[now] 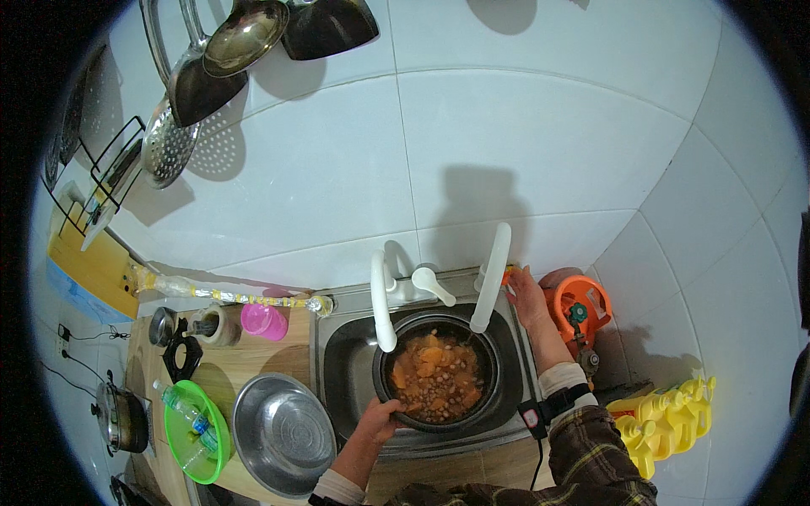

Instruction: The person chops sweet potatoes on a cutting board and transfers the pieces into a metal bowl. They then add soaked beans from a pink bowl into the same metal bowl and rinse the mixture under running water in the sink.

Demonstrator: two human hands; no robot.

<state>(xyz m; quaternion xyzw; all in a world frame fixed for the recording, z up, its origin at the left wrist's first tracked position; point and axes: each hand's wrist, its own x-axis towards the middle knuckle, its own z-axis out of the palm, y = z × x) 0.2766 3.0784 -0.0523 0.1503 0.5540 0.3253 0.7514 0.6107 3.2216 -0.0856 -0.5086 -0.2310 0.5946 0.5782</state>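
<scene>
A dark round pot [384, 381] sits in the sink, holding brownish liquid with orange chunks and many small round pieces. My left hand [377, 420] grips its near-left rim, thumb over the edge. At the far right of the sink, my right hand [529, 302] reaches behind a curved white faucet [492, 282], its fingers closed at a small orange-red knob [507, 274]; part of the knob is hidden. This faucet's spout ends over the pot. A second white faucet [381, 304] with a lever handle [433, 287] curves over the pot's left side.
Left of the sink stand a steel basin [284, 434], a green basin [221, 426] with plastic bottles, and a pink cup [265, 321]. An orange gas cylinder [603, 308] and yellow jugs [666, 422] are at right. Ladles and turners [245, 38] hang at upper left.
</scene>
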